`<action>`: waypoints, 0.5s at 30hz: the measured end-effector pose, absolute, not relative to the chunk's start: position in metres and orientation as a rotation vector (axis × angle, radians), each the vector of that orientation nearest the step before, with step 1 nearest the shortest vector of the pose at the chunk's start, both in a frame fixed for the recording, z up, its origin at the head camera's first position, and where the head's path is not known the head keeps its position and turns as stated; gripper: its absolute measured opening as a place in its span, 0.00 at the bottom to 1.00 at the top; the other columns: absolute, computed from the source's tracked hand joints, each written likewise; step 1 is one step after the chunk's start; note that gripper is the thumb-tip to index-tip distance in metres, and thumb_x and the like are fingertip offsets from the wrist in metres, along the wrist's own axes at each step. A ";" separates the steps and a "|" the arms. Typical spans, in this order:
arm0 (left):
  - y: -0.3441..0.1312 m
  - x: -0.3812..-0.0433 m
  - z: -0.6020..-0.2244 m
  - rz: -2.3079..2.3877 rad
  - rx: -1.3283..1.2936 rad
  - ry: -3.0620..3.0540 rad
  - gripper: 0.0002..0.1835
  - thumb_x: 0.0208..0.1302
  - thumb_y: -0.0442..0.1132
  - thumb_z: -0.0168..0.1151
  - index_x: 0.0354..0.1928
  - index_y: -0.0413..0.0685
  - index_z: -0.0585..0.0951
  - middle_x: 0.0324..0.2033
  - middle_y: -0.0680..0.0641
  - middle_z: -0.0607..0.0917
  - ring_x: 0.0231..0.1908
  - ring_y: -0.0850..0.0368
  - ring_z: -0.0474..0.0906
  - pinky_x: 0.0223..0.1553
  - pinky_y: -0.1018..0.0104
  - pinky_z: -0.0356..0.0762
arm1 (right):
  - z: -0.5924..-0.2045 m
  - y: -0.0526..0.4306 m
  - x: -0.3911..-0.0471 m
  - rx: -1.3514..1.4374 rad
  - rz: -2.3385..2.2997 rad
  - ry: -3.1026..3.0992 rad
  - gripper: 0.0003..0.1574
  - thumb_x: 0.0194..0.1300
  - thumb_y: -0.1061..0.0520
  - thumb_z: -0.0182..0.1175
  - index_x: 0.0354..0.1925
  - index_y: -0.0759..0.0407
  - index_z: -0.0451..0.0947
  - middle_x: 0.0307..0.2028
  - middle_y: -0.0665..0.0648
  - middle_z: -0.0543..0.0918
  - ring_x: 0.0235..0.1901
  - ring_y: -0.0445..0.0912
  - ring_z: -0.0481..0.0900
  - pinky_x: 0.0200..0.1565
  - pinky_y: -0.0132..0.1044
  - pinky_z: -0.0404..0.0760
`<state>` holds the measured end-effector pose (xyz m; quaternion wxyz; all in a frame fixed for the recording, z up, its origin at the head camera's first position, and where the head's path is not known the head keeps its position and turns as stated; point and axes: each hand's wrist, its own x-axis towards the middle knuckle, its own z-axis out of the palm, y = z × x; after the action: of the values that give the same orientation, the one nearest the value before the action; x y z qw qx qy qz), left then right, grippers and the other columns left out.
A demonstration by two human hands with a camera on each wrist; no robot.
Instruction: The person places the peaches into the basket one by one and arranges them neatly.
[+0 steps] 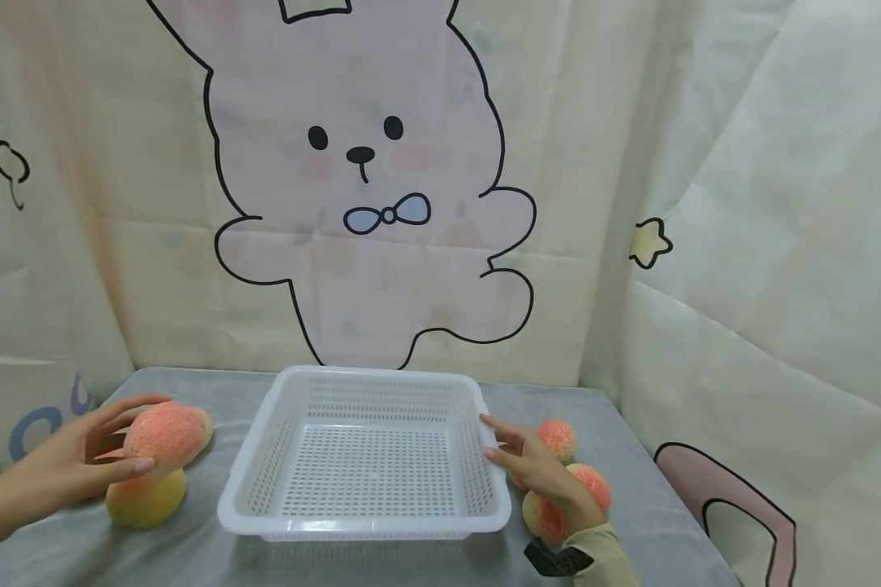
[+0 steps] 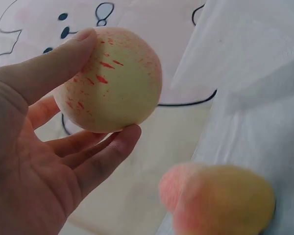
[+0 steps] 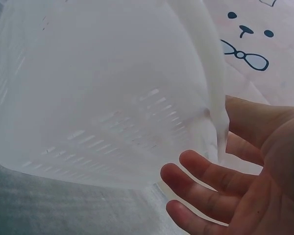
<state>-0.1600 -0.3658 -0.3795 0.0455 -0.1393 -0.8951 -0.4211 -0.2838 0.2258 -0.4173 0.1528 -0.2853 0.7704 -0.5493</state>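
Evidently, the left hand (image 1: 91, 452) is pinching a peach (image 1: 167, 436) between thumb and fingers, above other peaches (image 1: 147, 500) and left of the basket (image 1: 367, 526); picking-up seems the step in hand. The right hand (image 1: 539, 469) is touching the basket's right rim, fingers loosely apart. Moving on likely calls for a gentle, steady grip.

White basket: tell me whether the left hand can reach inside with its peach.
Probably yes: the left hand, holding a peach, is left of the white basket, whose open top looks unobstructed; the right hand is at its other side.
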 end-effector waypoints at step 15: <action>-0.296 -0.210 -0.344 -1.505 -0.616 -2.807 0.35 0.67 0.40 0.66 0.70 0.48 0.59 0.64 0.31 0.73 0.53 0.52 0.83 0.45 0.65 0.83 | -0.414 0.224 -0.283 -0.800 -1.545 2.226 0.42 0.75 0.57 0.57 0.78 0.66 0.51 0.70 0.76 0.68 0.57 0.53 0.81 0.51 0.35 0.85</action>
<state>-0.2097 -0.2964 -0.3443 -0.0514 -0.1898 -0.8641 -0.4634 -0.2832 0.2242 -0.4136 0.1574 -0.2796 0.7781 -0.5400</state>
